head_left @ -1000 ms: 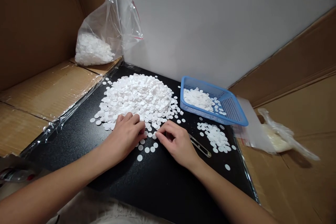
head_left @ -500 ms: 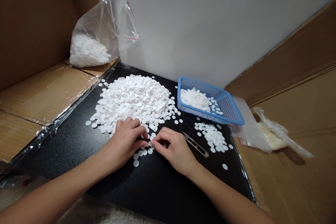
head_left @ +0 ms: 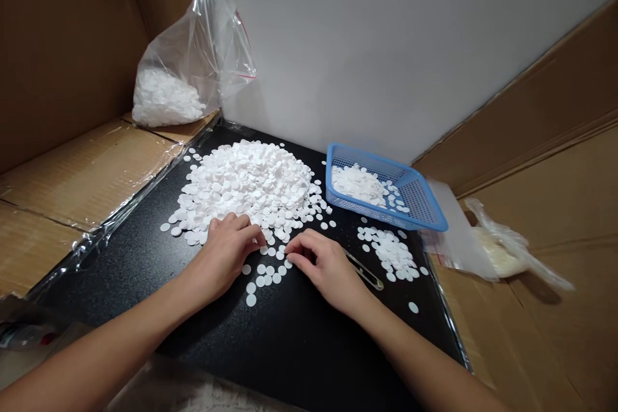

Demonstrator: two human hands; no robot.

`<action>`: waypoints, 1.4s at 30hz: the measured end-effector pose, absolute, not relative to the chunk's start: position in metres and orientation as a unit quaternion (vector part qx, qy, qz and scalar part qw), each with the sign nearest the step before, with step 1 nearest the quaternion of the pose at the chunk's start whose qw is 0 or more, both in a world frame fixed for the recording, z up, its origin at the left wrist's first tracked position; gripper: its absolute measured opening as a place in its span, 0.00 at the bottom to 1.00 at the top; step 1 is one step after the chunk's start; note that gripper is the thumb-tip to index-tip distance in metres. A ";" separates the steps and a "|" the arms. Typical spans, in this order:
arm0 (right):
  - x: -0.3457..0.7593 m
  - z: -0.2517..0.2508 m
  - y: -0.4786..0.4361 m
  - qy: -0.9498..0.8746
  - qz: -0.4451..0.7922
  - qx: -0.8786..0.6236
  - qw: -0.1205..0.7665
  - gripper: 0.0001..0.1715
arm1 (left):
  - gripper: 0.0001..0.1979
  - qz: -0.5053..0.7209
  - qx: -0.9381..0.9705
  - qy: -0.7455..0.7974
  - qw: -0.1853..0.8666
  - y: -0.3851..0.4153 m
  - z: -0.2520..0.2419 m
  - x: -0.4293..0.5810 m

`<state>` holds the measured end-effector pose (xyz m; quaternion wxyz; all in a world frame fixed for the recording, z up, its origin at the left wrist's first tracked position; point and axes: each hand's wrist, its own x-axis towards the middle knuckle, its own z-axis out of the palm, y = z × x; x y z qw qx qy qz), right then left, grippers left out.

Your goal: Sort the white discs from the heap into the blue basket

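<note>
Small white flat discs lie in a large pile (head_left: 251,174) on the black tabletop (head_left: 299,347). My left hand (head_left: 230,248) is at the pile's near edge, fingers bent downward and somewhat apart, the index fingertip by a loose disc (head_left: 263,250). My right hand (head_left: 326,267) faces it from the right. Its thumb and index tips are slightly parted, close to a disc (head_left: 288,264), and the other fingers are curled. Between and below the hands lies a loose cluster of discs (head_left: 268,270). Metal thread snips (head_left: 367,275) lie partly hidden behind my right hand.
A blue basket (head_left: 437,209) holding discs stands at the back right. In front of it is a smaller group of discs (head_left: 396,254). A clear bag (head_left: 168,96) of white pieces stands back left on cardboard. Another plastic bag (head_left: 506,251) lies at the right.
My hands have moved apart: the left slightly leftward, the right slightly rightward, its thumb and index finger now parted. More loose discs show between them.
</note>
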<state>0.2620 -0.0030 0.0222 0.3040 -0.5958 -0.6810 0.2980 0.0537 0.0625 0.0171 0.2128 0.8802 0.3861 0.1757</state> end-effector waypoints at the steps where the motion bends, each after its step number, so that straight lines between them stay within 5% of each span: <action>1: 0.261 0.020 -0.002 -0.686 0.293 -0.590 0.308 0.07 | 0.13 0.173 0.882 0.387 0.206 0.063 0.017 0.054; 16: 0.257 0.007 0.001 -0.815 0.102 -0.502 0.271 0.08 | 0.07 0.169 0.918 0.337 0.122 0.061 0.021 0.056; 25: 0.263 0.012 -0.003 -0.740 0.263 -0.516 0.341 0.07 | 0.07 0.177 0.938 0.248 0.164 0.052 0.027 0.040; 42: 0.260 0.009 0.004 -0.710 0.269 -0.547 0.352 0.07 | 0.05 0.124 0.960 0.203 0.149 0.089 0.019 0.065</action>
